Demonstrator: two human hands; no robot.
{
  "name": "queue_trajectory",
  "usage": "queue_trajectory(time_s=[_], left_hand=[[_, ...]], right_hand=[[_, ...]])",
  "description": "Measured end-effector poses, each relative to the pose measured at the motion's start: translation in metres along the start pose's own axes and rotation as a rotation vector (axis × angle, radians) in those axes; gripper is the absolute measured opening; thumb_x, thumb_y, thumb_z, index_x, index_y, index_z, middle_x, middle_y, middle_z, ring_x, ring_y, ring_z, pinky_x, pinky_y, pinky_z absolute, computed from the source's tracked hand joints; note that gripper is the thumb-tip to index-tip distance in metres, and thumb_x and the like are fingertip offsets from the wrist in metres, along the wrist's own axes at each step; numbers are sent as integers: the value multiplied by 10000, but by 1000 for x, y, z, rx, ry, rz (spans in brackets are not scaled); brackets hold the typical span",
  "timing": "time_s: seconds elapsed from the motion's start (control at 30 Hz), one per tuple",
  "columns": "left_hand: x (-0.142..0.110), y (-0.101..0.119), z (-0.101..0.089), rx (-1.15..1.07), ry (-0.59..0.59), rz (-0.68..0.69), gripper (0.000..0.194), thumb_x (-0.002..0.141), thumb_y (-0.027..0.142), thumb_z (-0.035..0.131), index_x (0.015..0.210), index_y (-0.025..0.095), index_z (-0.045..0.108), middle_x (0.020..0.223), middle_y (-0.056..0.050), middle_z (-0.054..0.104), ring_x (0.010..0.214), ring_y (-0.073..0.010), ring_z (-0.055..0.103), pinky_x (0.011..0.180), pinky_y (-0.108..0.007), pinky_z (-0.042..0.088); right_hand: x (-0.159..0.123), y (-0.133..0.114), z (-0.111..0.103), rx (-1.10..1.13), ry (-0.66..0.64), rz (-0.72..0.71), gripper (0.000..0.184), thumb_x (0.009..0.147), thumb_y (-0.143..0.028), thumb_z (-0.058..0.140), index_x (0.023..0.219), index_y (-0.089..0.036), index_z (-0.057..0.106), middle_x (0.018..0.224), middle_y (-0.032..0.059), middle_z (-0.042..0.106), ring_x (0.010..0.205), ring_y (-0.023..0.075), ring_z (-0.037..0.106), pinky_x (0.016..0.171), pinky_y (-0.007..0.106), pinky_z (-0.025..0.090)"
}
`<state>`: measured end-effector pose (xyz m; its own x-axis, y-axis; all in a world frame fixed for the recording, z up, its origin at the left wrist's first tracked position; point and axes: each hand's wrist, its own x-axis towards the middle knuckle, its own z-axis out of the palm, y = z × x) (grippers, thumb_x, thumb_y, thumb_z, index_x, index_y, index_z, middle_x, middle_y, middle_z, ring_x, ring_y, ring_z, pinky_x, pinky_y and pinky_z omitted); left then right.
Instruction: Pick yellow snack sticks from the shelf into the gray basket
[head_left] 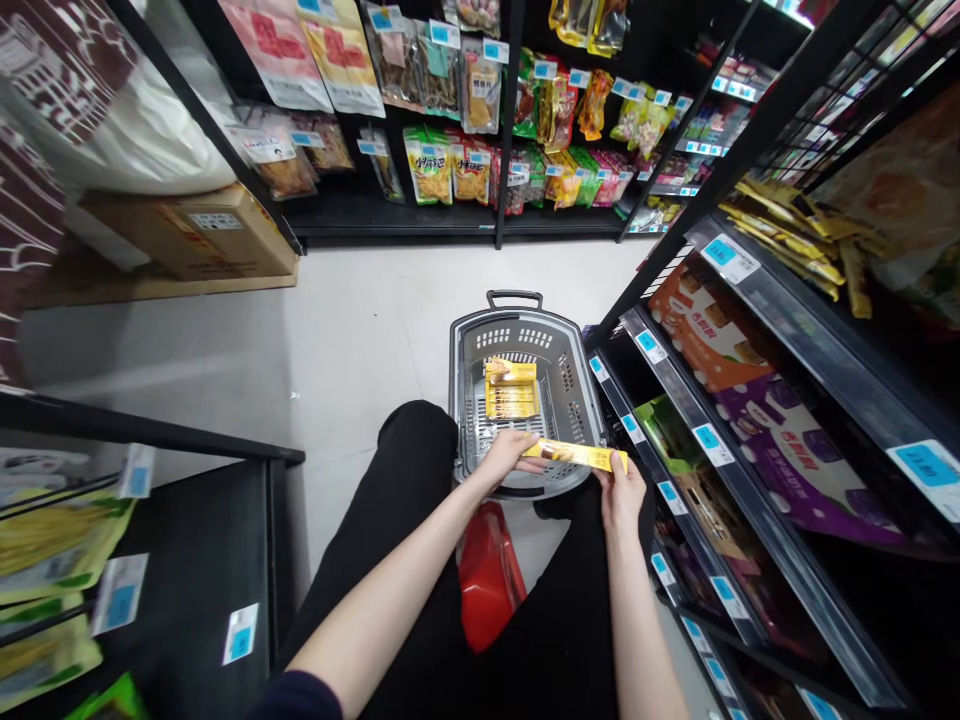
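Framing a red, glossy object (pixel 489 575) between black-trousered legs (pixel 409 500). Just beyond, above the near end of a grey basket (pixel 466 400), stretching a slim yellow packet (pixel 574 456) crosswise: pinching one end with the fingers and thumb of the left hand (pixel 504 458), and the other end with the right hand (pixel 622 490). Looking light, fairly stiff lengthwise, perhaps hiding something brittle; probably slipping a little under dry fingertips, given the shiny surface. Calling, by that look, for a gentle hold near both ends, or flat along the long edges, without squeezing or bending the middle.

Farther into the basket, showing similar yellow packets (pixel 511 400) lying side by side, with more yellow packaging at their far end, against slotted grey plastic. Standing open-topped on the pale floor, raising a handle (pixel 515 295) at the far rim. Higher to the right, heaping loose yellow sticks (pixel 795 235) on a shelf, above orange and purple cartons (pixel 795 450). Farther off at left, supporting a white sack (pixel 169 140) on a cardboard box (pixel 247 240), contents hidden.
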<state>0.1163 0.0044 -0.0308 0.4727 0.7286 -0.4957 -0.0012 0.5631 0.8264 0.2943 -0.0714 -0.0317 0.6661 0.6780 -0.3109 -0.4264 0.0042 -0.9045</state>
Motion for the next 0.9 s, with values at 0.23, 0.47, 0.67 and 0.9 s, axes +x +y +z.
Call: queue_trajectory(time_s=[0.23, 0.47, 0.67, 0.9], left_hand=[[-2, -5, -7, 510, 168, -8, 358, 831, 416, 423, 669, 128, 561, 550, -40, 589, 520, -151, 576, 586, -289, 479], [-3, -12, -14, 1009, 69, -88, 278, 789, 303, 493, 879, 88, 646, 877, -189, 668, 878, -296, 619, 764, -383, 441], [-5, -22, 2, 1171, -149, -201, 337, 731, 182, 564, 1016, 11, 620, 1005, -254, 630, 979, -364, 569, 829, -472, 408], [7, -49, 12, 1073, -237, -287, 604, 751, 342, 592, 1283, 90, 452, 1216, -227, 537, 1156, -370, 450, 942, -528, 332]], right_hand=[[4, -19, -26, -365, -166, 142, 456, 538, -390, 782, 841, -86, 630, 762, 48, 658, 684, 180, 636, 614, 296, 560], [73, -9, 12, -734, -190, -53, 418, 622, -449, 675, 873, -118, 626, 761, 73, 662, 648, 213, 643, 571, 314, 534], [152, 76, 98, -1128, -272, -133, 317, 722, -373, 530, 882, -122, 636, 764, 97, 677, 611, 197, 644, 598, 277, 490], [221, 206, 155, -1136, -183, 3, 209, 680, -268, 540, 806, -126, 627, 788, 103, 664, 720, 207, 630, 709, 292, 473]])
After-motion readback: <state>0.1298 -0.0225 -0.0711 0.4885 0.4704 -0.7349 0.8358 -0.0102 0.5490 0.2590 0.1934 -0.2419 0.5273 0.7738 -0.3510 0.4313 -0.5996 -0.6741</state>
